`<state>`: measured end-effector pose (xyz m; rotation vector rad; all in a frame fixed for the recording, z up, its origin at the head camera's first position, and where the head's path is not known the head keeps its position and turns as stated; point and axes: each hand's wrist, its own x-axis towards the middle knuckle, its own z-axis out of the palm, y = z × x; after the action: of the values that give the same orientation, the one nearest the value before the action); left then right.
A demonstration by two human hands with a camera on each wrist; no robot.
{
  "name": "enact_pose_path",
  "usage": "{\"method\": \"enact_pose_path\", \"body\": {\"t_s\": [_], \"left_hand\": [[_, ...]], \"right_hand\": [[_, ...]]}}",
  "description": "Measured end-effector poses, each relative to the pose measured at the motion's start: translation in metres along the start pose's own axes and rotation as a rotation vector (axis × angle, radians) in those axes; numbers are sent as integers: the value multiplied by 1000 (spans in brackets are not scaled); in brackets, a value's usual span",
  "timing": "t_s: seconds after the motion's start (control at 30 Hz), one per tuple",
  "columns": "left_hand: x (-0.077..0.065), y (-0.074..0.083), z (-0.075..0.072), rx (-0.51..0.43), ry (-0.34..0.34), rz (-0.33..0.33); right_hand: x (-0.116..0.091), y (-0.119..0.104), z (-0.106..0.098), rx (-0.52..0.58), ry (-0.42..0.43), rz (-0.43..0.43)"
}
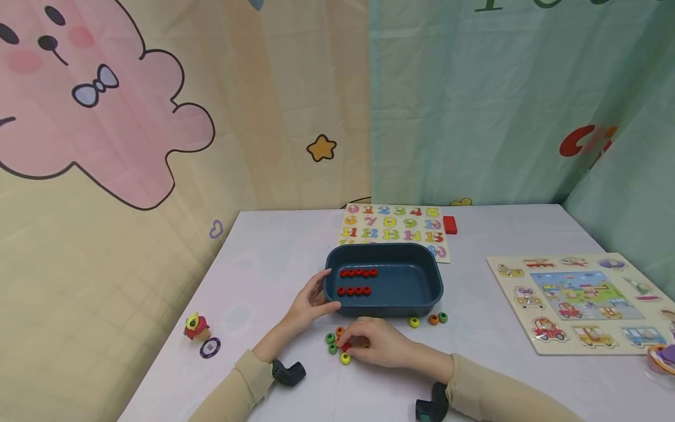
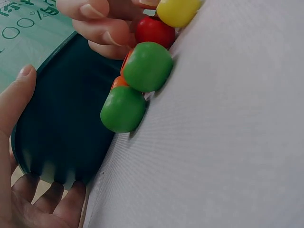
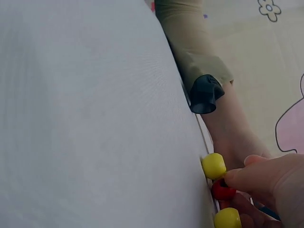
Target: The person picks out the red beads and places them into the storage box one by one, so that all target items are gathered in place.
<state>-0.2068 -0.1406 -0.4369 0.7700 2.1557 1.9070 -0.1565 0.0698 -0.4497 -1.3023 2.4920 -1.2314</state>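
Note:
A dark blue rectangular tray [image 1: 403,287] holds two rows of red beads [image 1: 358,273] on its left side. My left hand [image 1: 306,306] grips the tray's left end, its thumb on the near side and its fingers along the left wall. In front of the tray, my right hand [image 1: 386,344] pinches a red bead [image 3: 223,190] between thumb and fingers, low over the table. Close around it sit green beads [image 2: 122,109], orange beads [image 1: 340,332] and yellow beads [image 3: 213,166]. Part of this cluster is hidden behind the right hand.
A yellow, an orange and a green bead [image 1: 443,317] lie by the tray's near right corner. Behind the tray are a number board [image 1: 390,223] and a red block [image 1: 450,225]. A picture puzzle board [image 1: 585,305] lies right; a small toy figure [image 1: 197,327] and round chip [image 1: 210,348] left.

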Motion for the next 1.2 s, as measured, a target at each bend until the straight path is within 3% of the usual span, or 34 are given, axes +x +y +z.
{"method": "enact_pose_path", "body": {"t_s": [0.43, 0.63, 0.8, 1.0, 1.2], "left_hand": [[1, 1, 0, 18, 4, -19], [1, 1, 1, 21, -7, -1], [1, 2, 1, 24, 5, -19], [0, 2, 1, 34, 20, -52], [0, 2, 1, 29, 24, -50]], "right_hand": [[0, 5, -5, -81, -9, 39], [0, -8, -30, -20, 40, 19], [4, -9, -59, 19, 127, 10], [9, 8, -86, -11, 233, 63], [16, 35, -97, -50, 246, 166]]}}
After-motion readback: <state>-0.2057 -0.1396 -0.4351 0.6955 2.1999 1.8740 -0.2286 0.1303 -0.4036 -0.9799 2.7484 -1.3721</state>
